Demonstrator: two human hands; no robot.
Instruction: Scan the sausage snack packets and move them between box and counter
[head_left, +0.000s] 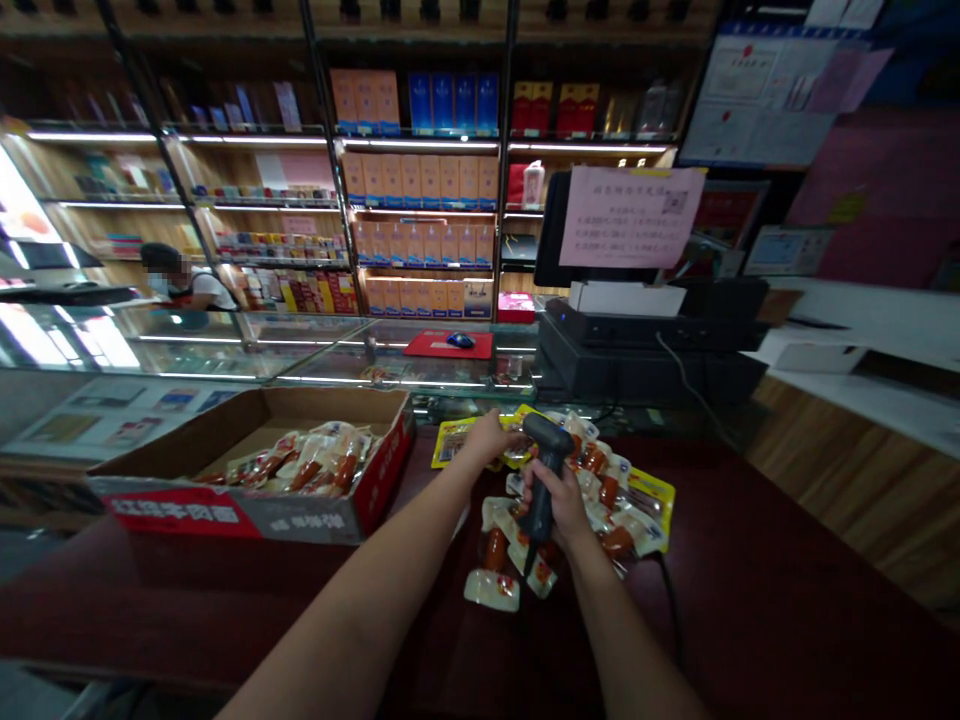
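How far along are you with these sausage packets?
Done: possibly the loose pile of sausage packets on the counter, though nothing shows which were scanned. In hand: the right hand grips a barcode scanner; the left hand is on a yellow packet. Left: the packets in the cardboard box.

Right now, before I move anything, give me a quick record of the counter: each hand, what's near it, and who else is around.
Left hand: resting on a yellow packet
Right hand: gripping a black handheld barcode scanner
Beside hands: pile of vacuum-packed sausages
Left of pile: open cardboard box holding more packets
Surface: dark red counter
Nearby: a person beyond a glass display case
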